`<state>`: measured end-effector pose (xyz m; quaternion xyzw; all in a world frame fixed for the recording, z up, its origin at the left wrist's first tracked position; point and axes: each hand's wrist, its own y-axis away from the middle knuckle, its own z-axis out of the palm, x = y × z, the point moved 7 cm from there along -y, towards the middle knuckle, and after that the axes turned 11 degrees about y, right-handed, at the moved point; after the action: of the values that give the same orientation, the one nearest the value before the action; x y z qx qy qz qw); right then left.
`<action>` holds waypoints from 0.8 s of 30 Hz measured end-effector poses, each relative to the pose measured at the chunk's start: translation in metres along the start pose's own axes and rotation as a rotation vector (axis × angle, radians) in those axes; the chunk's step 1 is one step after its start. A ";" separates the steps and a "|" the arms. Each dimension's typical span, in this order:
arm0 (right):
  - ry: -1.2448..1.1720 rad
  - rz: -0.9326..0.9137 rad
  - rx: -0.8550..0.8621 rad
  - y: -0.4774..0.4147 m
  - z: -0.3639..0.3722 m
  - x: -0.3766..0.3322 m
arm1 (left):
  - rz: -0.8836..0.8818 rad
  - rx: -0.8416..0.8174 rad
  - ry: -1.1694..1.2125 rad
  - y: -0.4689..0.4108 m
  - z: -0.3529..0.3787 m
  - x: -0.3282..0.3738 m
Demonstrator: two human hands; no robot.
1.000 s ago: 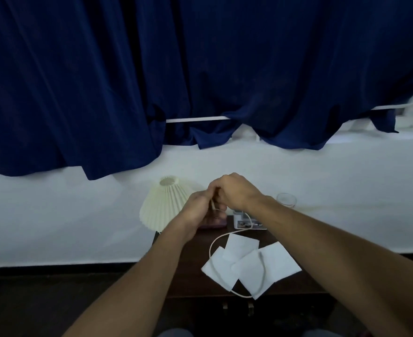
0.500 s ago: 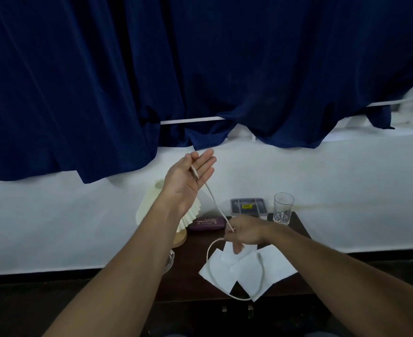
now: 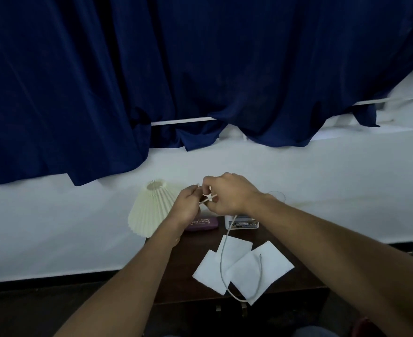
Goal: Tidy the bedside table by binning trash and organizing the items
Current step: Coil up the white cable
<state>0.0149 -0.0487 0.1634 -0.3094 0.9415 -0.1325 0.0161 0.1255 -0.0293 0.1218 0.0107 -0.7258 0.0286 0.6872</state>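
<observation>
Backdrop: dark blue curtain (image 3: pixel 200 69) over white wall.
Table (image 3: pixel 188 293): tissues (image 3: pixel 261 268) under cable (image 3: pixel 221 263).
Hands: our left hand (image 3: pixel 187 206) and right hand (image 3: pixel 227 193), fingers pinched together on the cable, we judge coiling it tidy.

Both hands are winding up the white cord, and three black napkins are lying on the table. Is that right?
Nearly. The head view shows the napkins are white, not black. Three of them do lie on the table, and the left hand and right hand both hold the white cord.
</observation>
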 end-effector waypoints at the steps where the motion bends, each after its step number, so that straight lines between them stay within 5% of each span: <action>1: -0.085 0.034 -0.045 0.000 0.005 0.004 | -0.005 0.009 -0.003 -0.001 -0.002 0.001; 7: -0.714 0.154 -0.348 0.011 0.033 0.031 | -0.107 0.077 0.084 -0.006 -0.027 -0.012; 15: -0.329 0.121 -0.001 -0.015 0.011 0.029 | -0.211 -0.102 0.049 -0.003 -0.002 -0.025; 21: -0.515 0.158 0.104 -0.012 0.009 0.036 | -0.272 -0.160 0.287 0.001 0.005 -0.016; 24: -0.793 0.220 0.059 -0.008 0.019 0.036 | -0.241 -0.134 0.441 0.001 0.005 -0.006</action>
<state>-0.0076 -0.0804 0.1486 -0.2333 0.8855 -0.0275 0.4008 0.1211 -0.0288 0.1152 0.0451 -0.5521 -0.1000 0.8265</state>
